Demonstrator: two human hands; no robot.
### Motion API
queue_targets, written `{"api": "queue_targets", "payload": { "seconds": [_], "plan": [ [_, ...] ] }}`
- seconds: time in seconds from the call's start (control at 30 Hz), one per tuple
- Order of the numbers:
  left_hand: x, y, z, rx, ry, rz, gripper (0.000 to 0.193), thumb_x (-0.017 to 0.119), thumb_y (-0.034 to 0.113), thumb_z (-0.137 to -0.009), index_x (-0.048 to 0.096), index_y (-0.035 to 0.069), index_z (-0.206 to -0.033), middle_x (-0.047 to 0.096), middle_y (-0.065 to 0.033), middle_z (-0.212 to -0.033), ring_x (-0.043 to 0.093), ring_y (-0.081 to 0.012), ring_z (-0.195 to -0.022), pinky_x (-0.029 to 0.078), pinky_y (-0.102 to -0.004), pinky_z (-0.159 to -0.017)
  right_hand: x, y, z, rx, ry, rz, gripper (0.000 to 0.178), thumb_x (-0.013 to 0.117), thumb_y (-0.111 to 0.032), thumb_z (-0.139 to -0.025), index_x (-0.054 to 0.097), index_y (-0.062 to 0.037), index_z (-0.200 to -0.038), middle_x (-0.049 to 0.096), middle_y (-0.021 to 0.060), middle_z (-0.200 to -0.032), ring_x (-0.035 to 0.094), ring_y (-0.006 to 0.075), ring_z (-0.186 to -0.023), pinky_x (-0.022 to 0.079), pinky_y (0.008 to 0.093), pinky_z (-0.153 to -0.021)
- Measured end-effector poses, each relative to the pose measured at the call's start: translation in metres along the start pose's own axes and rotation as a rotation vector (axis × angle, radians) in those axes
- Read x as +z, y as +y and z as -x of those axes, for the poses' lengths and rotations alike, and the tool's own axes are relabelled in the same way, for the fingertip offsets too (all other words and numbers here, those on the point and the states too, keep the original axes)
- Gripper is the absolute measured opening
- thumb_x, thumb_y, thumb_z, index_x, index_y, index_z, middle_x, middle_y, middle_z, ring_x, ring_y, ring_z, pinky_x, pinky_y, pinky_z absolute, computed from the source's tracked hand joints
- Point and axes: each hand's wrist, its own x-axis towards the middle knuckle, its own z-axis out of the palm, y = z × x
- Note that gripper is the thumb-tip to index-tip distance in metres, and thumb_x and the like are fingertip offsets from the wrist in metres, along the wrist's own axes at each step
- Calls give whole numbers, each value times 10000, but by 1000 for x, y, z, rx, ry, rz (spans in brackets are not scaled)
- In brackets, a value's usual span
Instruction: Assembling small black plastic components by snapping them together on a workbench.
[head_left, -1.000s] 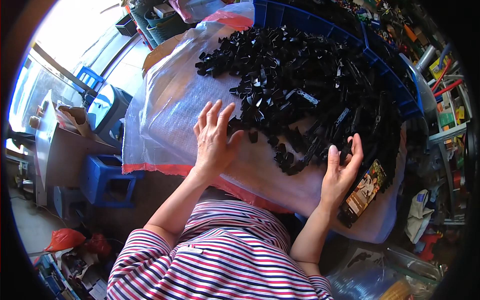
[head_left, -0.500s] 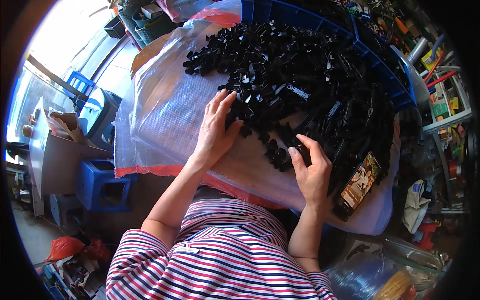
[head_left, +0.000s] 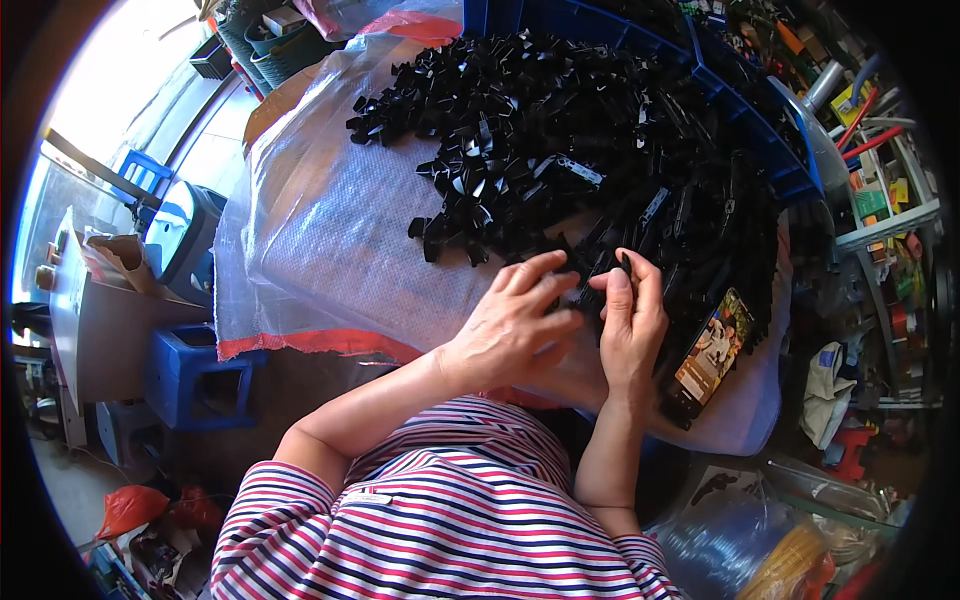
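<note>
A large heap of small black plastic parts (head_left: 520,130) covers much of a translucent woven sheet (head_left: 320,240) in front of me. My right hand (head_left: 634,325) is at the heap's near edge, thumb and index finger pinched on a small black part (head_left: 626,263); its exact shape is mostly hidden. Just to its left, my left hand (head_left: 520,318) is above the sheet, back of the hand up. Its fingers are bent but apart, slightly blurred, and I see nothing held in them. The left thumb is hidden.
A phone (head_left: 712,355) with a lit screen lies beside my right hand. Blue plastic bins (head_left: 745,125) border the heap's far side. A blue stool (head_left: 200,375) stands at left; clear plastic bags (head_left: 740,525) are at lower right. Cluttered shelving (head_left: 890,235) stands at right.
My left hand has moved right and nearer from the heap's left edge, coming close to my right hand. The right hand's fingertips have drawn together and risen slightly. The view has shifted a little.
</note>
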Motion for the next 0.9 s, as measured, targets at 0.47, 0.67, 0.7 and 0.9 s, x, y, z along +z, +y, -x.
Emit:
{"api": "queue_targets", "payload": {
  "seconds": [0.47, 0.67, 0.7, 0.9],
  "plan": [
    [-10, -23, 4, -103, 36, -192, 171, 666, 126, -701, 630, 85, -864, 502, -140, -1222, 370, -334, -1243, 356, -464, -938, -2, 3, -1, -101, 33, 184, 260, 564, -176, -895, 545, 12, -1073, 622, 134, -908, 620, 214, -803, 481, 302, -725],
    [-8, -15, -1, -58, 1, -168, 288, 679, 157, -703, 637, 121, -985, 474, -133, -1268, 352, -326, -1259, 342, -460, -951, -3, -1, -1, -88, 9, 186, 256, 564, -177, -893, 545, 4, -1074, 623, 141, -909, 618, 221, -792, 480, 308, -723],
    [-7, -14, -3, -45, -16, -179, 328, 683, 175, -704, 636, 134, -1026, 459, -133, -1288, 339, -328, -1269, 332, -459, -960, -3, -2, -1, -81, -14, 182, 257, 565, -176, -892, 545, 4, -1075, 624, 144, -914, 620, 224, -805, 479, 309, -730],
    [-5, -18, 0, -49, -29, -161, 234, 682, 214, -718, 659, 105, -924, 455, -147, -1292, 312, -338, -1288, 316, -455, -969, -2, -4, 0, -102, -28, 181, 249, 573, -166, -885, 550, 3, -1066, 630, 158, -928, 620, 254, -850, 474, 320, -760]
  ]
}}
